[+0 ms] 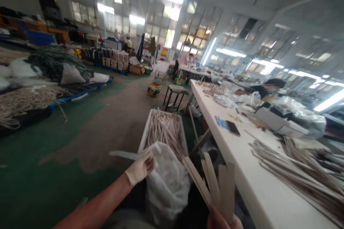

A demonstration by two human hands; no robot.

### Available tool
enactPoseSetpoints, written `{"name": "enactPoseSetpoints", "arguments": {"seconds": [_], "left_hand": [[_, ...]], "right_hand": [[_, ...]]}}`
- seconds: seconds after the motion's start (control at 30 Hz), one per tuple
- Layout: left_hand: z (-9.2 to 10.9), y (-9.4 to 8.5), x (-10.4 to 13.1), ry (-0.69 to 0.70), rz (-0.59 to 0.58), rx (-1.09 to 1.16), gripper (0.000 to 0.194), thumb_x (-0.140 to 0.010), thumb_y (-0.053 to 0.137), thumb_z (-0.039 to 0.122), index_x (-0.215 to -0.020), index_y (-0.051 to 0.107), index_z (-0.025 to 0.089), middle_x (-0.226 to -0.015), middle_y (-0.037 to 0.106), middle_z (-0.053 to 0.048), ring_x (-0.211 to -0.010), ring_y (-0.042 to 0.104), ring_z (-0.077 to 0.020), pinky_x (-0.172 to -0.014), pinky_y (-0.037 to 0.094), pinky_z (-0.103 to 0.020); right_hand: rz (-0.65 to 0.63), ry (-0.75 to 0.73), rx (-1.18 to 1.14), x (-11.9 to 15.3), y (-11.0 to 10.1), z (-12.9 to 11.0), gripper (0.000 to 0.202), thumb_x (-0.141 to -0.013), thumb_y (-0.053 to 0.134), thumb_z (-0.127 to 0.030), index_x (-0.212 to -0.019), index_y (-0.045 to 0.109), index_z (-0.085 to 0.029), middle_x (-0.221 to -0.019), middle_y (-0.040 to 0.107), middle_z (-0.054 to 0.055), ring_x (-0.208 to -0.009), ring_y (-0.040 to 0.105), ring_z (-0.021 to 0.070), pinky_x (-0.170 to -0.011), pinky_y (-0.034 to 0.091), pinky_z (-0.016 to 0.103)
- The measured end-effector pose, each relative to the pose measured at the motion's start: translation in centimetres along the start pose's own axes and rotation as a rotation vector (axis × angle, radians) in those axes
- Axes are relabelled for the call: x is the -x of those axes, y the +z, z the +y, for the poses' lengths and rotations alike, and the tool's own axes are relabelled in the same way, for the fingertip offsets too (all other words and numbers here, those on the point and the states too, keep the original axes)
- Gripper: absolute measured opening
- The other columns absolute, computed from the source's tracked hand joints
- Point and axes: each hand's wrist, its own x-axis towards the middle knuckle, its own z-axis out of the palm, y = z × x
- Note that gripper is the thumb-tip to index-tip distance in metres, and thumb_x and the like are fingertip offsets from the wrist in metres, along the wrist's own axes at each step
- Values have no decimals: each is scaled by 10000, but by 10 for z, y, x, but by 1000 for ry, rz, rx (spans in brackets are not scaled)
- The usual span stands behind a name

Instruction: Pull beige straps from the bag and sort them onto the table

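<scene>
My left hand [140, 169], in a pale glove with the fingertips showing, is closed on the edge of a white woven sack [169, 182]. A pale strip [123, 154] sticks out to the left from behind that hand. At the bottom, my right hand [223, 219] grips several flat beige strips [219, 186] that fan upward; its lower part is cut off by the frame. Beyond the sack, a white crate [145, 132] holds a heap of long beige strips [165, 128].
To the right runs a long white table [242, 164] bearing a phone [232, 128], a blue packet [221, 122], plastic bags and long strips [292, 171]. A stool [176, 91] and a carton [154, 89] stand ahead. Pallets with piled cords [29, 102] lie left. People sit farther back.
</scene>
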Motion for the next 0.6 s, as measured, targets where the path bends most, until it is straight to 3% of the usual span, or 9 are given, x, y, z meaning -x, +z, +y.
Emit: {"name": "enactPoseSetpoints", "arguments": {"seconds": [0.07,0.13,0.23,0.33,0.6], "left_hand": [[-2,16,6,-26,29,33,269,-979,543,202,-716,601,195,-580,648,30,-540,646,-100,-568,528,-193],[0,24,2,-66,63,43,237,-977,569,250,-760,613,168,-638,670,9,-567,653,-107,-620,543,-215],[0,23,-5,-16,-3,-28,190,-969,594,286,-853,647,146,-735,706,-22,-631,674,-111,-655,536,-217],[-4,18,-5,-4,-2,-63,189,-959,615,316,-900,665,144,-774,713,-25,-658,675,-105,-641,515,-204],[-6,9,5,-22,-18,-136,267,-868,733,382,-898,661,127,-809,711,-50,-659,666,-135,-587,506,-217]], "right_hand": [[-194,91,-51,22,3,-8,617,-778,559,-752,-472,653,-224,-378,506,69,-379,516,196,-459,471,345],[-306,109,-130,32,8,-19,584,-784,600,-714,-584,704,-176,-452,568,63,-463,563,182,-542,491,309],[-373,124,-182,33,17,-36,552,-785,632,-674,-678,743,-144,-533,634,71,-520,596,179,-551,479,276],[-443,118,-177,35,23,-43,542,-799,627,-653,-629,722,-148,-511,630,65,-494,590,172,-542,471,272],[-496,112,-86,36,37,-31,563,-822,592,-651,-616,713,-142,-501,632,69,-482,588,174,-523,449,276]]}}
